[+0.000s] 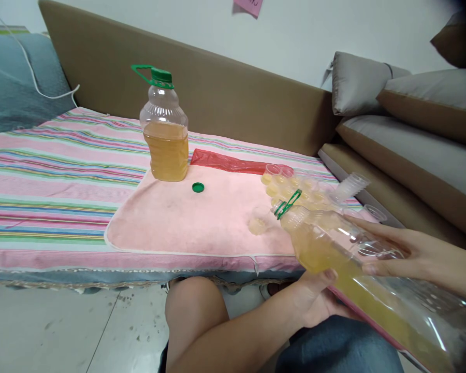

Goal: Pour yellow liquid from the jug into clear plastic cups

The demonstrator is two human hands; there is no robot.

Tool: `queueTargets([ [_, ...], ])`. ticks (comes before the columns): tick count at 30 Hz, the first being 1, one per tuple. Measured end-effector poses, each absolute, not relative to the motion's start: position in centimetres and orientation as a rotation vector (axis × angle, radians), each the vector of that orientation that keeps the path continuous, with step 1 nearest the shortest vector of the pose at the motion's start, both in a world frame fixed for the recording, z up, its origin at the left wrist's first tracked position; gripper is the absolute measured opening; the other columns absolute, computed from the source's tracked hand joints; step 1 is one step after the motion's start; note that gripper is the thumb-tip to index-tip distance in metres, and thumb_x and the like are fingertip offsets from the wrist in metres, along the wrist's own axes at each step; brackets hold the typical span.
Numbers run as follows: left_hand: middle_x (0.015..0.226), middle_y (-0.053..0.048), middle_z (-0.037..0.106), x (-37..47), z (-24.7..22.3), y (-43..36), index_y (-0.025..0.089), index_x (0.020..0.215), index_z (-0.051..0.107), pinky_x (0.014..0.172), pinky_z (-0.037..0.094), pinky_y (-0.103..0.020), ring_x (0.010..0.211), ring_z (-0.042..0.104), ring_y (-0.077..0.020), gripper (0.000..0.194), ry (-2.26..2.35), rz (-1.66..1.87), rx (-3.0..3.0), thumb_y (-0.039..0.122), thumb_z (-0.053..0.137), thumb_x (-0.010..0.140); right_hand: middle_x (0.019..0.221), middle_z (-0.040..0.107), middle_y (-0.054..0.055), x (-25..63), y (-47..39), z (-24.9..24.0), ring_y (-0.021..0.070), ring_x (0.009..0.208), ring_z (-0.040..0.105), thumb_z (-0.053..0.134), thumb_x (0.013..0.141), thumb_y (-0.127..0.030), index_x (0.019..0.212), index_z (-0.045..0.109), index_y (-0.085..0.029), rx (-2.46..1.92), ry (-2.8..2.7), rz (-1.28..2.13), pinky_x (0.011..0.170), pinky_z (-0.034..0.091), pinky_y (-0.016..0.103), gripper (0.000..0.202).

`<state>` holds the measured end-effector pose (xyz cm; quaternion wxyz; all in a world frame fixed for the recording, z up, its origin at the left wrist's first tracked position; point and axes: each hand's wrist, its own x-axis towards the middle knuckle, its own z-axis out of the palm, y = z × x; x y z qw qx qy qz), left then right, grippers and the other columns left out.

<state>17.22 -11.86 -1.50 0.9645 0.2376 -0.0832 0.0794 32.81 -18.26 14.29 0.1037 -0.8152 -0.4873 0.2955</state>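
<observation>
A large clear bottle of yellow liquid point(349, 269) lies tilted, its open neck pointing left above the pink cloth point(171, 223). My left hand point(318, 300) supports it from below, and my right hand point(407, 254) grips its upper side. Just below and left of the neck stands a single clear cup point(257, 224) with some pale liquid. Behind the neck are several clear cups point(295, 189) of yellow liquid, close together. A stack of clear cups point(351, 186) leans to their right. A loose green cap point(198, 187) lies on the cloth.
A second bottle point(166, 150), capped in green and partly full, stands at the back left of the cloth. Behind the cloth lies a red plastic bag point(233, 161). Grey-brown cushions point(415, 129) are piled at the right. A brown backboard point(217, 93) runs along the rear.
</observation>
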Motion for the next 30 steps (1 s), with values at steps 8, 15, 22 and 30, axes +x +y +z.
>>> queueTargets([
  [8, 0.141, -0.019, 0.050, 17.3, -1.5, -11.8, 0.019, 0.132, 0.057, 0.104, 0.022, -0.075, 0.139, 0.031, -0.0505, 0.099, -0.158, 0.164, 0.470, 0.073, 0.077, 0.051, 0.156, 0.038, -0.008, 32.9, -18.3, 14.4, 0.0304, 0.138, 0.043, 0.071, 0.073, -0.056, 0.150, 0.027, -0.045, -2.390, -1.447, 0.873, 0.113, 0.039, 0.041, 0.090],
  [15, 0.139, -0.020, 0.052, 17.3, -1.3, -11.8, 0.021, 0.132, 0.058, 0.103, 0.021, -0.076, 0.134, 0.037, -0.0506, 0.106, -0.139, 0.159, 0.452, 0.075, 0.079, 0.043, 0.157, 0.036, -0.011, 33.1, -18.5, 14.1, 0.0280, 0.141, 0.040, 0.069, 0.073, -0.062, 0.149, 0.026, -0.048, -2.445, -1.442, 0.847, 0.115, 0.035, 0.041, 0.088],
  [22, 0.134, -0.015, 0.057, 17.6, -1.9, -12.0, 0.025, 0.128, 0.061, 0.103, 0.030, -0.068, 0.132, 0.043, -0.0456, 0.096, -0.143, 0.167, 0.464, 0.075, 0.076, 0.048, 0.156, 0.038, -0.006, 33.4, -18.3, 14.3, 0.0319, 0.139, 0.041, 0.070, 0.073, -0.060, 0.151, 0.025, -0.044, -2.456, -1.485, 0.838, 0.113, 0.038, 0.044, 0.091],
  [30, 0.134, -0.019, 0.056, 17.3, -1.6, -11.8, 0.019, 0.130, 0.059, 0.104, 0.024, -0.073, 0.131, 0.042, -0.0486, 0.104, -0.135, 0.150, 0.470, 0.075, 0.078, 0.045, 0.153, 0.044, -0.001, 32.2, -18.3, 14.4, 0.0358, 0.138, 0.042, 0.069, 0.069, -0.064, 0.149, 0.034, -0.038, -2.466, -1.454, 0.699, 0.114, 0.034, 0.049, 0.091],
])
